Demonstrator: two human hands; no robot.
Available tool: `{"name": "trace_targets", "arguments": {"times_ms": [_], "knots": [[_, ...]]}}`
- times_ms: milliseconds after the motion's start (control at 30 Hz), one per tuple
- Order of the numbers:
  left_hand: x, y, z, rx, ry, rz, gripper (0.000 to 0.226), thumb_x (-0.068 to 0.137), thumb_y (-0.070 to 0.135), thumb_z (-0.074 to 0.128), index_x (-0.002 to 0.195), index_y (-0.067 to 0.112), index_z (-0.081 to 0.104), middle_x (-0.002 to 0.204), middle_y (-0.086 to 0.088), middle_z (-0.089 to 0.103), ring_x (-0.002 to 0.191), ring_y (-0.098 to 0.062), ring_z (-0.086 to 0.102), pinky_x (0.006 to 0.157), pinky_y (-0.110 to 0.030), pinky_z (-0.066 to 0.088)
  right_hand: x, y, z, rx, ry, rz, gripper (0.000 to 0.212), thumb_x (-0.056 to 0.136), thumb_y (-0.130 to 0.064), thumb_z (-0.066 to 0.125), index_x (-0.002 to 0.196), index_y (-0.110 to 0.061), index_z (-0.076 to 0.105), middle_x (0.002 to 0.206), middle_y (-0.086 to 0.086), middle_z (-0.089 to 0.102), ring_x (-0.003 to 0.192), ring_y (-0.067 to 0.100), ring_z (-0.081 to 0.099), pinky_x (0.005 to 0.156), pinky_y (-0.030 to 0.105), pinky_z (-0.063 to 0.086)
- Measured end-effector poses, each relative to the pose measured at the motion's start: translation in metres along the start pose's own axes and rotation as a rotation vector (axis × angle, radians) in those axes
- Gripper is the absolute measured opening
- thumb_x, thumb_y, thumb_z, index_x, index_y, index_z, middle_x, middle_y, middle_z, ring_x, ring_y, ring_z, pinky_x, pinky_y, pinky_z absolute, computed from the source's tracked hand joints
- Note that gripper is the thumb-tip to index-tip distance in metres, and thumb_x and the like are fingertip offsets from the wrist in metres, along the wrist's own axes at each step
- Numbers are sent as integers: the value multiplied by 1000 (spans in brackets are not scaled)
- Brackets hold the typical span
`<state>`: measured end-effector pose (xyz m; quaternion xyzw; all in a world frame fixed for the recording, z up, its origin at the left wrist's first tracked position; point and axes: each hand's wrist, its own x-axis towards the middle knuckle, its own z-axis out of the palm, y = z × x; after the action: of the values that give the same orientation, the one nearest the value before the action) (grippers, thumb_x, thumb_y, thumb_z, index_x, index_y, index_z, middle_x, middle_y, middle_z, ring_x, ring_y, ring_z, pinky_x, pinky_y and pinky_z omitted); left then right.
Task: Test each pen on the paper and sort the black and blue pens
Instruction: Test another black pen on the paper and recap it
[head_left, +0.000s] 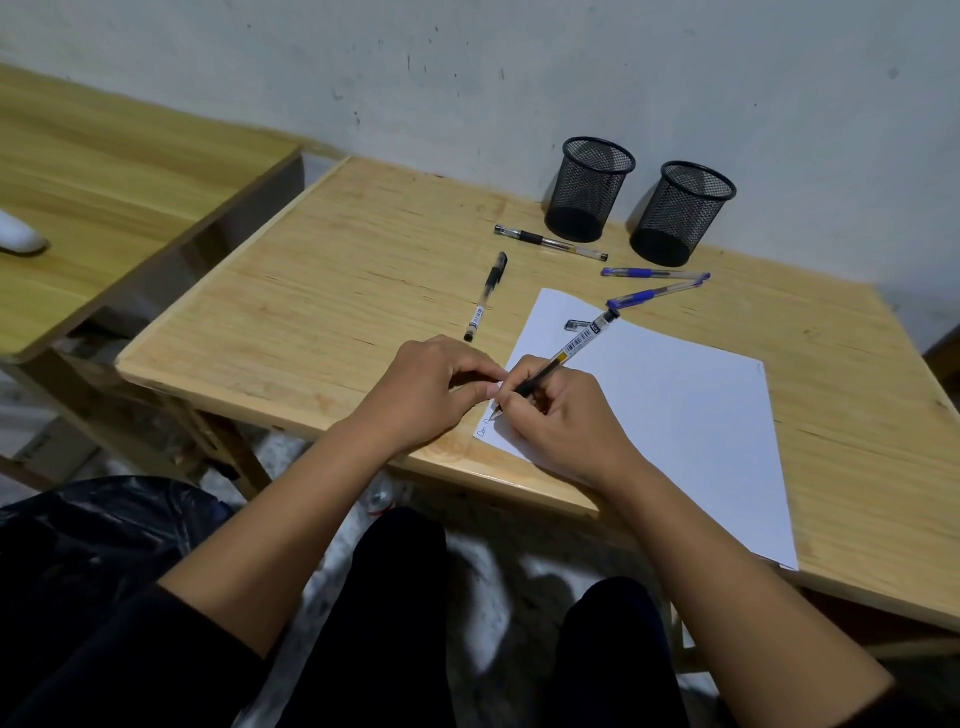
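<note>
Writing with the black gel pen (566, 353), I hold it pinched in my right hand (563, 421), its tip touching the near left corner of the white paper (675, 415). My left hand (426, 389) has its fingers curled, and the fingertips press the sheet's edge. The thin paper could slide or crease if this hand lets go, and fresh ink may smear under my palm. A small clear cap (577, 325) lies on the far part of the sheet; it could roll away. Two black pens (485, 296) and two blue pens (655, 294) with clear smooth barrels lie farther on the grained wooden table (311, 291), near two empty black mesh cups (589, 189).
</note>
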<state>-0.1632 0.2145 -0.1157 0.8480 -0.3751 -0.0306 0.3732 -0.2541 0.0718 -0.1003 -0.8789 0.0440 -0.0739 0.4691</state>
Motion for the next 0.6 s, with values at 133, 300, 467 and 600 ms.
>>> {"name": "trace_targets", "arguments": {"times_ms": [133, 300, 467, 600], "knots": [[0, 1, -1, -2, 0, -5, 19, 81, 28, 66, 99, 29, 71, 100, 9, 72, 101, -6, 58, 92, -24, 41, -1, -1, 0, 11, -6, 0, 11, 84, -13, 58, 78, -12, 68, 72, 15, 65, 57, 7, 48, 53, 15, 35], [0, 2, -1, -10, 5, -6, 19, 81, 28, 67, 99, 29, 71, 99, 9, 72, 100, -5, 59, 91, -23, 42, -1, -3, 0, 14, 12, 3, 11, 84, -10, 57, 78, -11, 67, 70, 18, 64, 55, 4, 45, 52, 13, 34], [0, 3, -1, -7, 12, -3, 19, 80, 29, 67, 99, 28, 71, 99, 8, 72, 102, -7, 58, 95, -31, 44, -2, -3, 0, 28, 18, 14, 11, 84, -11, 58, 79, -9, 67, 71, 21, 63, 54, 5, 44, 50, 14, 33], [-1, 4, -1, -6, 13, -3, 18, 80, 29, 67, 98, 29, 71, 99, 9, 72, 101, -7, 59, 94, -30, 43, -1, -4, 1, 30, 31, 18, 11, 84, -11, 57, 78, -9, 67, 67, 17, 61, 54, 3, 44, 51, 13, 33]]}}
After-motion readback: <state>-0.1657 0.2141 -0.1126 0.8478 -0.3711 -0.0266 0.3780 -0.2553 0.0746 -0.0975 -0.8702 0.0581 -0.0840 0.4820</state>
